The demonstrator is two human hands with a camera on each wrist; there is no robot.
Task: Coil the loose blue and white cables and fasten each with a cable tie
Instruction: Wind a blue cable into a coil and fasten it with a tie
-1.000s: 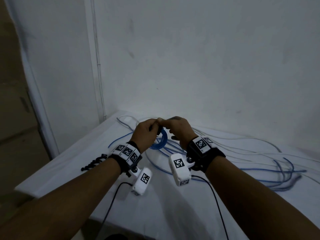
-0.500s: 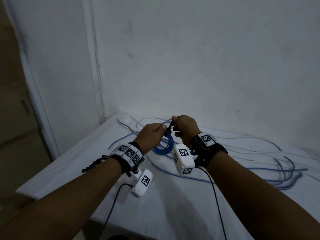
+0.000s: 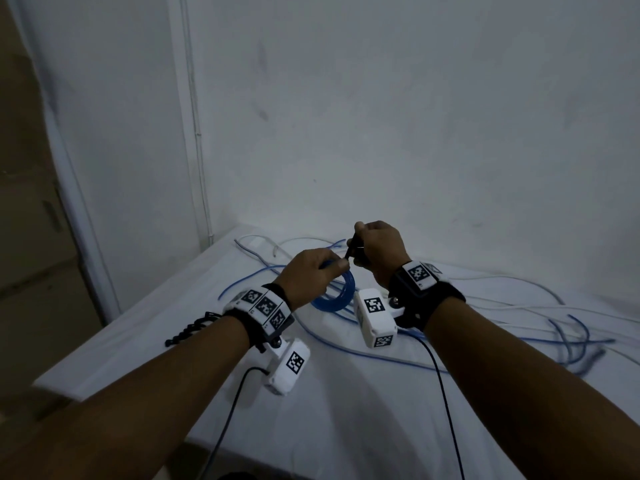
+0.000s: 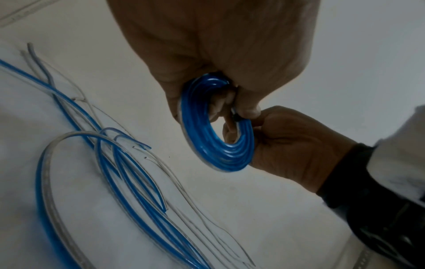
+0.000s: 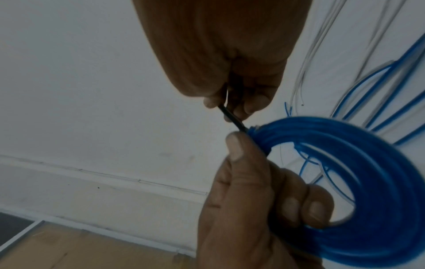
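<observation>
A small coil of blue cable hangs above the white table, gripped at its top by my left hand. In the right wrist view the left thumb presses the coil where a black cable tie wraps it. My right hand pinches the tie's tail just above and right of the left hand, with the tail stretched taut. The left wrist view shows the coil between both hands. The tie's head is hidden by fingers.
Loose blue cables and white cables sprawl over the white-covered table, mostly behind and right of my hands. More strands lie under the coil. A white wall stands close behind; the table's left edge drops off.
My right hand has risen up and to the right, drawing the black tie tail out from the coil. The left hand has kept its grip on the coil and shifted slightly right.
</observation>
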